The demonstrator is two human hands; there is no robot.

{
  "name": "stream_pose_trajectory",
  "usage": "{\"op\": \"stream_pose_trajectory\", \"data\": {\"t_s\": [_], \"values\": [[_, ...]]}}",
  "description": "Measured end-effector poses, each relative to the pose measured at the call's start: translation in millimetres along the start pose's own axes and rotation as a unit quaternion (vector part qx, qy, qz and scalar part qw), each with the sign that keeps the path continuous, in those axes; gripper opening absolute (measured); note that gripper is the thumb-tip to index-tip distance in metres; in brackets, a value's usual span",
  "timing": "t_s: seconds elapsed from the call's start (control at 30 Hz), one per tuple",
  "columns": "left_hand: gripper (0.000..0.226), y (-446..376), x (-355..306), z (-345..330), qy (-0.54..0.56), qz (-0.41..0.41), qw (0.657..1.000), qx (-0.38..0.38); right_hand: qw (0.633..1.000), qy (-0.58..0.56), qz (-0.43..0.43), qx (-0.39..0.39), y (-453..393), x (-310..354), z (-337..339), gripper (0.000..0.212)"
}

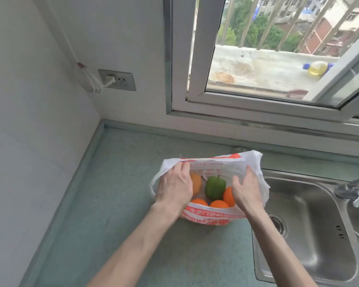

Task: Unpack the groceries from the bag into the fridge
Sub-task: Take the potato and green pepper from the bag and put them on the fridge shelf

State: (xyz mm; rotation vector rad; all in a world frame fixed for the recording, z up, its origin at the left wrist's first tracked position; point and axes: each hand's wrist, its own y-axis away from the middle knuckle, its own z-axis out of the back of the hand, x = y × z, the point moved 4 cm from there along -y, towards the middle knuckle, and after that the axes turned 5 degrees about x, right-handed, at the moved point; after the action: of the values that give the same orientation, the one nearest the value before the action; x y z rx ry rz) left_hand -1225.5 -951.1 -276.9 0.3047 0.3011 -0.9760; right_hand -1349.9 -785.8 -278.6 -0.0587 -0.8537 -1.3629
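Left hand [174, 186] gripping plastic bag [214, 217] rim, right hand [247, 189] gripping opposite rim, oranges [219, 204] inside

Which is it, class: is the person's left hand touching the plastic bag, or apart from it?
Touching. The head view shows the left hand with its fingers curled over the left rim of the plastic bag, pulling the opening wide.

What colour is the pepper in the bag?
Green. The pepper shows best in the head view, among the oranges.
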Motion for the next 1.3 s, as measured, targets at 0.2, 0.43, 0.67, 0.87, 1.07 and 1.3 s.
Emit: {"op": "stream_pose_trajectory", "data": {"t_s": [0.2, 0.43, 0.67, 0.87, 1.07, 1.3], "values": [[0.026, -8.1, -10.3, -12.9, -0.009, -0.008, 1.000, 0.029, 0.997, 0.035, 0.038, 0.059, -5.4, -2.3, -12.3, 0.053], [0.042, -28.5, -13.9, -62.4, 0.002, 0.005, 0.991, 0.136, 0.988, 0.080, 0.030, 0.128, -22.9, -9.4, -38.1, 0.053], [0.050, -54.8, -0.6, -95.6, -0.075, 0.052, 0.978, 0.185, 0.990, 0.073, 0.043, 0.111, -87.2, -54.9, -81.7, 0.085], [0.053, -66.3, -3.7, -109.4, -0.089, 0.079, 0.968, 0.220, 0.985, 0.122, 0.053, 0.113, -89.9, -38.2, -86.2, 0.075], [0.048, -66.9, -7.1, -119.2, -0.102, 0.062, 0.966, 0.231, 0.972, 0.166, 0.032, 0.162, -66.3, -25.9, -85.4, 0.054], [0.038, -60.7, 5.0, -135.9, -0.037, 0.100, 0.981, 0.163, 0.981, 0.075, 0.022, 0.176, -94.5, -64.4, -138.8, 0.079]]}}
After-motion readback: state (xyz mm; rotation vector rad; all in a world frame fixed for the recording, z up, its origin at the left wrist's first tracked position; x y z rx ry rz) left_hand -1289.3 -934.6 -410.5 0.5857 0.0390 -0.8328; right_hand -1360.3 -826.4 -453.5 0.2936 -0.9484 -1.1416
